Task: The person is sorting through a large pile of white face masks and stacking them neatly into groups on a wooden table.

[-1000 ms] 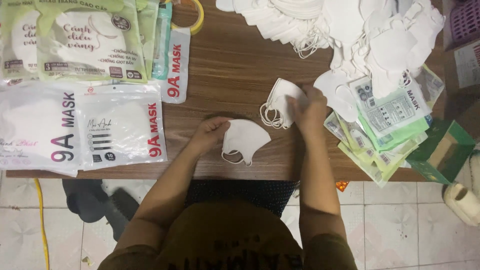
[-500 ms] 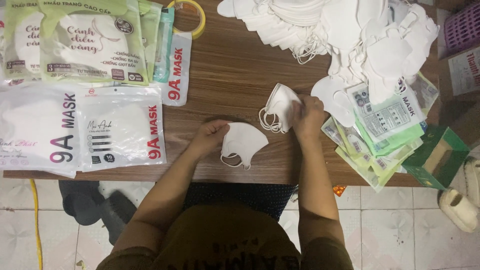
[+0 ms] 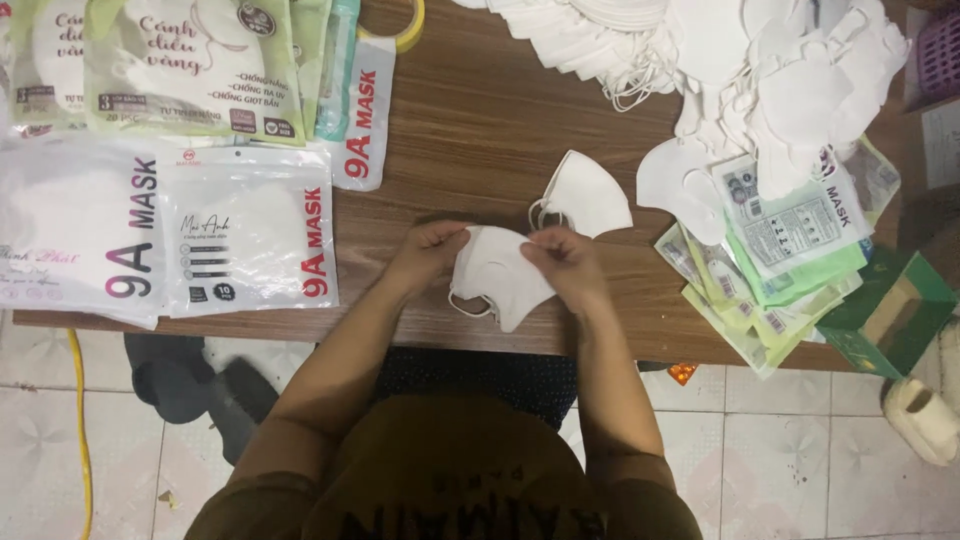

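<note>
Both hands grip one white mask [image 3: 497, 277] at the near edge of the desk [image 3: 480, 120], about mid-length. Left hand [image 3: 428, 252] pinches its left top corner, right hand [image 3: 565, 262] pinches its right top edge; mask lies flat between them, ear loop hanging at its lower left. Second mask [image 3: 588, 193] just behind the right hand, not touching it. Mask pile [image 3: 720, 60] at far right corner, green packets [image 3: 780, 270] near right edge, white pouches [image 3: 160, 230] at left near edge.

Both forearms reach forward, the left hand [image 3: 428, 252] and right hand [image 3: 566, 262] close together, fingers seemingly pinched.
</note>
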